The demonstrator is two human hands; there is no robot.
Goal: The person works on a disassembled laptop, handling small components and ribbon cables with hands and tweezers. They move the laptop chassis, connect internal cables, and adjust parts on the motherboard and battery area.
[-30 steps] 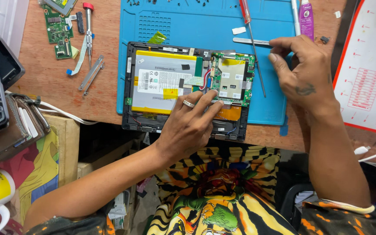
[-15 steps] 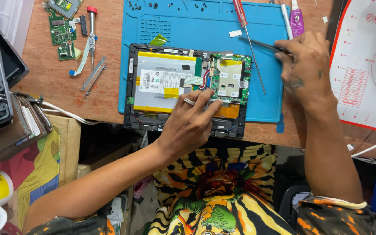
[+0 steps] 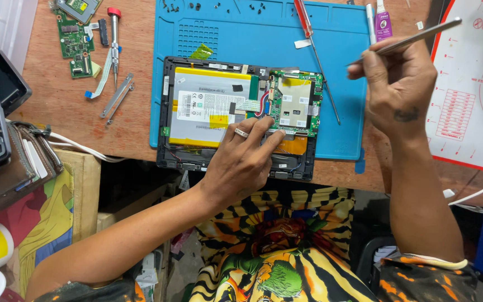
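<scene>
White-labelled battery (image 3: pixel 208 106) above left hand (image 3: pixel 241 162); right hand (image 3: pixel 398 89) grips tweezers (image 3: pixel 415 38).

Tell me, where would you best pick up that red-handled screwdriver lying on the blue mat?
Probably by the red handle of the screwdriver, coming from above. It lies flat on the blue mat, handle at the far edge, thin shaft running down past the opened tablet. The handle is the thickest part and has bare mat on both sides; the right hand, holding tweezers, sits nearer the tip.
</scene>
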